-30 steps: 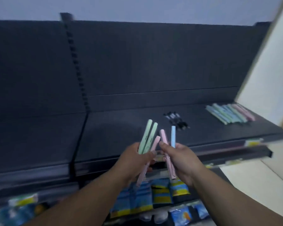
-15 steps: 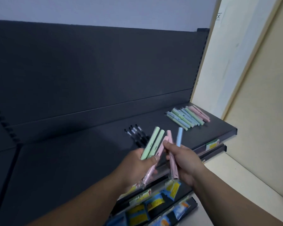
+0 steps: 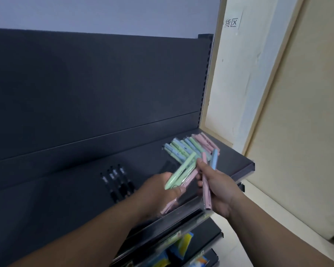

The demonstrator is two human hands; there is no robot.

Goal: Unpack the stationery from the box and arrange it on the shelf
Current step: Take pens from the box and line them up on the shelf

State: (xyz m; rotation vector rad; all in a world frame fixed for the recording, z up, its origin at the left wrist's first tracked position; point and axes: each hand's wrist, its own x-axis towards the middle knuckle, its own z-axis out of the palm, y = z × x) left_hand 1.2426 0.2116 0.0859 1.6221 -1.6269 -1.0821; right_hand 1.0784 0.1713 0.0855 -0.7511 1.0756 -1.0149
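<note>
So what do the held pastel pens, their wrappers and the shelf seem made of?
Pastel pens: likely plastic, smooth matte barrels of even colour. Wrappers: thin clear film, probably cellophane, glinting around the barrels. Shelf: seemingly painted metal, dark matte, with a thin folded front edge.

The shelf (image 3: 85, 199) is showing flat charcoal grey, and the black pens (image 3: 118, 182) are almost vanishing against it. Two mint-green pens (image 3: 179, 174) are glowing beside a pink pen (image 3: 191, 179); a second pink pen (image 3: 207, 195) and a pale blue pen (image 3: 214, 158) are standing out too. The pile (image 3: 189, 147) is mixing pastel green, blue and pink. The packets (image 3: 181, 245) below are flashing blue and yellow.
</note>
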